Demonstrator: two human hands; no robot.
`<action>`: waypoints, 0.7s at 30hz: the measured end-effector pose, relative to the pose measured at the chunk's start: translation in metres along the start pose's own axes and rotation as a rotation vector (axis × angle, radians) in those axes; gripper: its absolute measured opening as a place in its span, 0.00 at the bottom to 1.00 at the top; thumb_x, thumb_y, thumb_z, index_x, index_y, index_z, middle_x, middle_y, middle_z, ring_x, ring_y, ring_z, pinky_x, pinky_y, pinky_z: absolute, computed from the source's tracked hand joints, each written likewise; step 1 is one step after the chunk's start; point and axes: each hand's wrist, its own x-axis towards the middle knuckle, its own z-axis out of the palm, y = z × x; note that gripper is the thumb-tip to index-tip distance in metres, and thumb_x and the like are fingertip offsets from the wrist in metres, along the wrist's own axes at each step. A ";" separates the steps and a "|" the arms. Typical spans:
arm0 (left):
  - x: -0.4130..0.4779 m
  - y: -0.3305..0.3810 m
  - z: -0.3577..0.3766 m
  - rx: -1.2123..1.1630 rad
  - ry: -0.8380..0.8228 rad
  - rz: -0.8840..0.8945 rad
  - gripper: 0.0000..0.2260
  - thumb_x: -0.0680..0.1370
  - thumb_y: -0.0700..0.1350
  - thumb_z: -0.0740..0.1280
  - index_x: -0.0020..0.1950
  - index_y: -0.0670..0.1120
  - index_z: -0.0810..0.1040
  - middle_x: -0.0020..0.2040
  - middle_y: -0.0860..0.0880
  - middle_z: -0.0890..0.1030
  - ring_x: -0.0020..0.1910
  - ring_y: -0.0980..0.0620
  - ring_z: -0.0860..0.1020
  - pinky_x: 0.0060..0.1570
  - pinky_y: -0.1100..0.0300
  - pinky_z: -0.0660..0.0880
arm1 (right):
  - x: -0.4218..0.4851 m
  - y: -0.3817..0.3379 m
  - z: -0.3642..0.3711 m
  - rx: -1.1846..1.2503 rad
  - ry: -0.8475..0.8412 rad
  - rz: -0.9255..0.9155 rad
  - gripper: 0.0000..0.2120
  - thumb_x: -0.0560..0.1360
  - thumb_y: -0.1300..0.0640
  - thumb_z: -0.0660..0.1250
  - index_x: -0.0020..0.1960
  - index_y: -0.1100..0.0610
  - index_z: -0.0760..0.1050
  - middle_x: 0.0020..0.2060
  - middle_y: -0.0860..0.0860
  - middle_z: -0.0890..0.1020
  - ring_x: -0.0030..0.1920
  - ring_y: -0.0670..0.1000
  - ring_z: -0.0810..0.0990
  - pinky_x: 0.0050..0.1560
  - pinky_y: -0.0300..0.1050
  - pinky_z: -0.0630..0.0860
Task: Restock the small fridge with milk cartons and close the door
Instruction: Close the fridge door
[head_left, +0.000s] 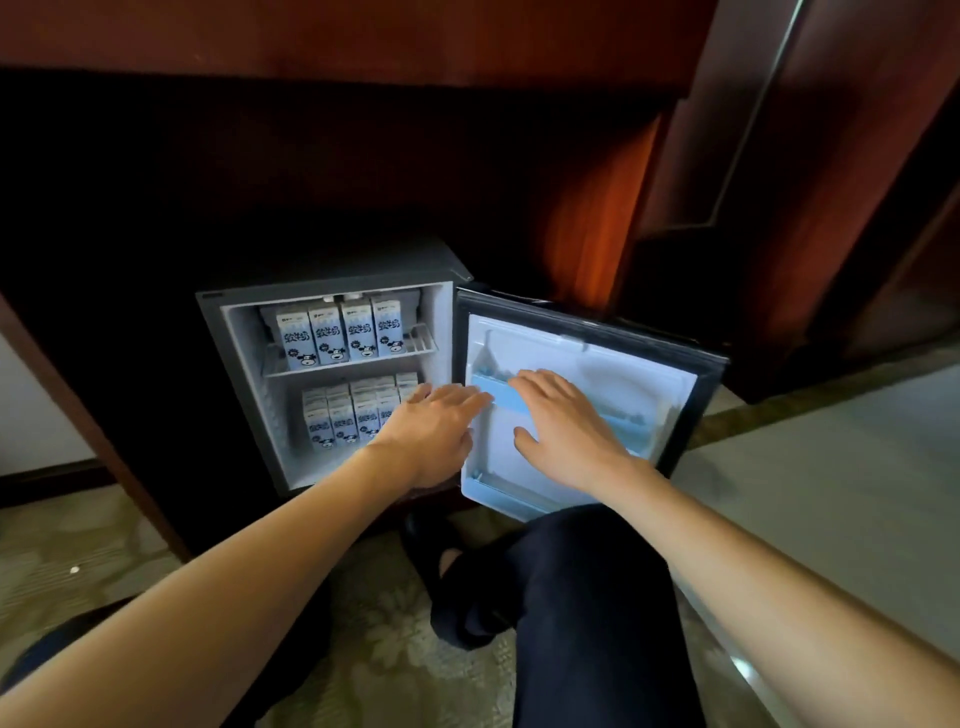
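A small grey fridge (332, 270) stands open inside a dark wooden cabinet. Its upper wire shelf holds a row of several blue-and-white milk cartons (340, 332) with a cow picture. More of the same cartons (343, 415) fill the lower part. The fridge door (649, 374) hangs open to the right, its white inner side with a pale blue shelf rail facing me. My left hand (434, 431) reaches flat in front of the lower cartons, fingers apart, holding nothing. My right hand (563, 423) lies spread on the door's inner side, over the blue rail.
Dark red wooden panels (779, 156) rise to the right of the fridge. My dark-trousered knee (587, 597) is just below the door. Patterned carpet (104, 545) covers the floor, with a pale smooth surface (831, 493) at the right.
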 end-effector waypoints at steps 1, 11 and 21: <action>0.004 0.009 -0.002 0.013 0.013 0.017 0.26 0.83 0.45 0.56 0.81 0.52 0.54 0.81 0.51 0.56 0.80 0.51 0.52 0.79 0.48 0.48 | -0.009 0.006 -0.008 -0.012 0.009 0.020 0.27 0.80 0.56 0.63 0.77 0.59 0.61 0.75 0.53 0.66 0.75 0.56 0.61 0.75 0.46 0.55; 0.053 0.091 -0.016 0.048 0.096 0.173 0.28 0.84 0.47 0.55 0.82 0.51 0.48 0.82 0.50 0.41 0.81 0.50 0.40 0.79 0.47 0.41 | -0.055 0.078 -0.054 -0.074 0.106 0.199 0.28 0.81 0.54 0.62 0.79 0.57 0.59 0.78 0.53 0.60 0.79 0.54 0.54 0.77 0.49 0.52; 0.116 0.124 -0.025 0.080 0.035 0.143 0.31 0.83 0.48 0.57 0.82 0.52 0.44 0.82 0.50 0.41 0.81 0.50 0.42 0.79 0.47 0.44 | -0.031 0.129 -0.062 -0.163 0.060 0.274 0.34 0.82 0.52 0.61 0.82 0.57 0.49 0.81 0.55 0.48 0.81 0.56 0.43 0.78 0.54 0.45</action>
